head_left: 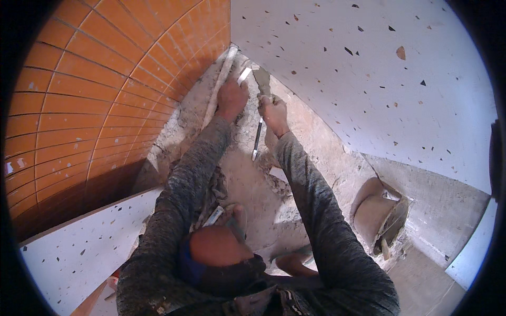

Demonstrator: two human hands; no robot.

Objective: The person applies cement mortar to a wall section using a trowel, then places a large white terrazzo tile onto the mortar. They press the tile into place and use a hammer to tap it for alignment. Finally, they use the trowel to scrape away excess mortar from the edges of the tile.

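Note:
Far into the corner, my left hand [232, 100] is closed, its back toward me. A flat white strip [244, 75] sticks out past its fingers; the rest of the strip is hidden by the hand. To its right, my right hand [274, 115] is closed around a narrow tool that looks like a trowel [262, 80], its blade grey with mortar and pointing to the corner. Below that hand slants a thin black-and-white stick [257, 138]; whether it touches the hand, I cannot tell. Left of both hands, a long pale pipe [221, 83] runs beside the tiled wall.
Orange tiles [89, 113] cover the left wall. A white speckled slab [363, 68] fills the right, and another speckled slab [84, 253] lies lower left. At right, a mortar-stained bucket [374, 216] lies tilted on the rough floor [247, 189]. My knee [219, 246] is near the bottom.

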